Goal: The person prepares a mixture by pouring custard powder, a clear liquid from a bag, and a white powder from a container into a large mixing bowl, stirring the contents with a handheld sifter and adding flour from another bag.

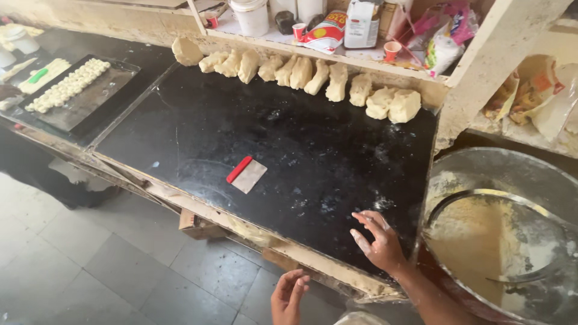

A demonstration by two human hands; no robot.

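A: Hands status?

B: Right hand (378,241) is hovering open over the near right corner of the table (198,126), fingers spread, flour showing on them, gripping nothing. Can't tell if the palm is touching the surface. Left hand (288,296) is hanging below the table's near edge, over the floor (90,265), fingers loosely curled, empty too. The two hands are apart.

A: What's nearest to them?

B: A scraper (246,173) with a red handle and a flat pale blade is lying near the middle of the near edge, well apart from both hands. Flour smudges (379,203) are sitting on the black top just beyond the right hand.

A: And further out?

B: A row of dough lumps (313,78) is running along the far edge, pressed up against the ledge there, from the far left corner to the far right one. Past the right edge, a big metal bowl (512,174) is sitting with flour or dough inside and a metal ring resting in it. Past the left edge, a dark tray (90,99) is carrying rows of small dough pieces (69,84). Above the far edge, a shelf (271,37) is holding a white tub (251,15), small cups (299,30) and packets (325,33).
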